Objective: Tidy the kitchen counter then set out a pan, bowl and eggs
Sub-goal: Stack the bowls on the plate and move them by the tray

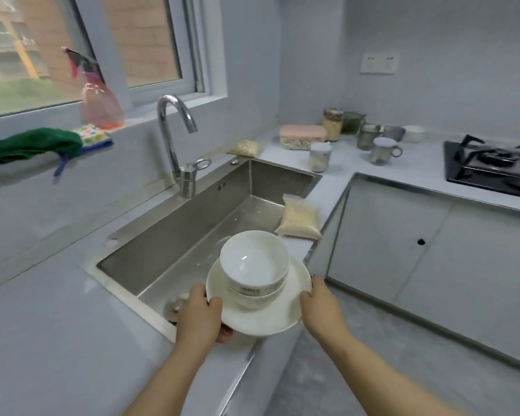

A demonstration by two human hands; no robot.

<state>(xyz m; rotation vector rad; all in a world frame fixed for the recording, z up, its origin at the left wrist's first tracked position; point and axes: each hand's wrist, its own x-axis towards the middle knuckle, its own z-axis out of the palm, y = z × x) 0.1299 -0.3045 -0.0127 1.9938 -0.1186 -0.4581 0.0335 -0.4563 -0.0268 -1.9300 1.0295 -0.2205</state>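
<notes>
A white plate [264, 319] carries two stacked white bowls [254, 265] and is held over the near right corner of the steel sink [174, 235]. My left hand [200, 318] grips the plate's left rim, thumb on top. My right hand [321, 304] grips its right rim. The upper bowl is empty. No pan or eggs are in view.
A bag of grain [299, 217] lies on the sink's right rim. Jars, a pink-lidded box [302, 136] and mugs crowd the back counter. A gas hob [493, 166] is at far right. Faucet [174, 139], spray bottle [99, 97] and green cloth [33, 145] sit at left.
</notes>
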